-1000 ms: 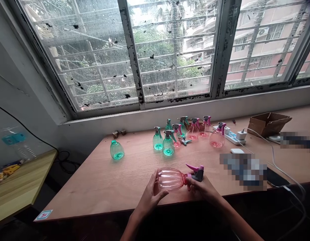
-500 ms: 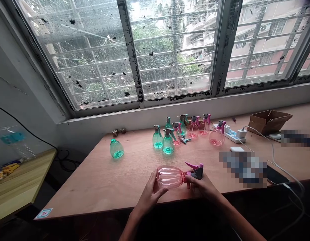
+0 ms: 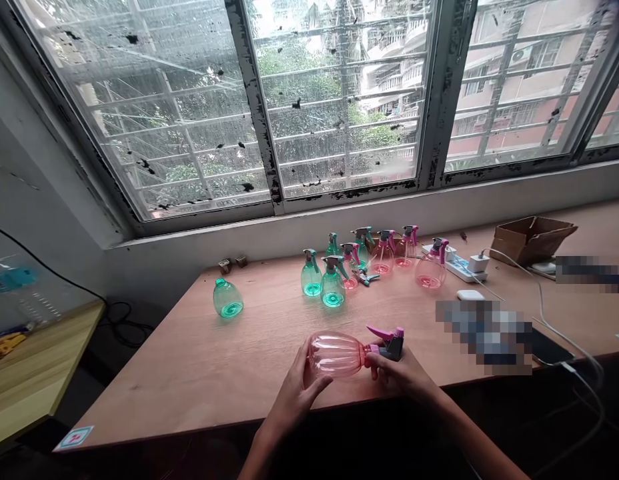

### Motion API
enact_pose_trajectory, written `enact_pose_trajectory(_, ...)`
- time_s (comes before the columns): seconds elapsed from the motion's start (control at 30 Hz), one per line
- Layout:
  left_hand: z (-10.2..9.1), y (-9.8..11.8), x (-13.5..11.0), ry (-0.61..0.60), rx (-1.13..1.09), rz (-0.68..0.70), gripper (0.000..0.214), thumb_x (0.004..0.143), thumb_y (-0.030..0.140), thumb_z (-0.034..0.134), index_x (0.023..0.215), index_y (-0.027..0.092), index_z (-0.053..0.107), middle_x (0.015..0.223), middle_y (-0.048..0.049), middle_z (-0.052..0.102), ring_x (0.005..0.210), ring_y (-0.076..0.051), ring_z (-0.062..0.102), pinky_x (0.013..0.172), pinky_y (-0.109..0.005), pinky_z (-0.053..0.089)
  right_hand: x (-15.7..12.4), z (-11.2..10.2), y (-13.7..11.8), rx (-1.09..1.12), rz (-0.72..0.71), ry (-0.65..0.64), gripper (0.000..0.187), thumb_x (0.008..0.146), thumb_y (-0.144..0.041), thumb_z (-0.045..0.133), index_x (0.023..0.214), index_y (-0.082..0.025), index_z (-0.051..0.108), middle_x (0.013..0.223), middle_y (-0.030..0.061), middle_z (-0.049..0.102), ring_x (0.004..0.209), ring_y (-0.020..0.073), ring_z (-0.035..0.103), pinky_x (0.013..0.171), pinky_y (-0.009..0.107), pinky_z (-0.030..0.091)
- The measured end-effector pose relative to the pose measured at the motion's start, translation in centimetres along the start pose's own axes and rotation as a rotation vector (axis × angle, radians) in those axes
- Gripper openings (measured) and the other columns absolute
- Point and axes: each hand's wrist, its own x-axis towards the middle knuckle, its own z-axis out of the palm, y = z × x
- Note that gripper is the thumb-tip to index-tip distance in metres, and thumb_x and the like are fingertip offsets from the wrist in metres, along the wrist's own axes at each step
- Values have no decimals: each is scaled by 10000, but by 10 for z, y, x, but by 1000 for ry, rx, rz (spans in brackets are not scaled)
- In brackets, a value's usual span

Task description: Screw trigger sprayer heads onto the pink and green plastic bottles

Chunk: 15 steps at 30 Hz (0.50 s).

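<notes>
A clear pink spray bottle lies sideways between my two hands, just above the table's front edge. My left hand is wrapped round its base end. At the neck, under the pink and black trigger head, the fingers of my right hand are closed; some of them are hidden behind the bottle. Farther back stands a green bottle with no spray head on it. Green spray bottles and pink spray bottles stand in a group near the window.
Pliers lie among the bottles. To the right are a power strip with chargers and cables, an open cardboard box, a white case and a phone. A wooden side table stands at the left.
The camera view has shifted slightly, so the background sits a little farther left. Both hands keep the same hold on the pink spray bottle.
</notes>
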Motion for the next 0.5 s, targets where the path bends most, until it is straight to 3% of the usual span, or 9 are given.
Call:
enact_pose_trajectory(0.2,2,-4,3,-8,85,35,795,866,366,666,1519,262,223,1588,-101,289,1458,-291,280,1212,-475,218,3,-4,10,-25,-14,33,360,808,-430,755,981,-141,629,590,23,681,444,115,549,437,223,416)
enact_pose_trajectory(0.5,0,3,3,-22,67,-24,820,866,389,657,1527,277,184,1593,-84,278,1462,-294,268,1209,-463,227,-1,-3,5,-50,64,52,433,785,-444,769,1051,-137,619,608,25,691,481,141,578,473,249,432)
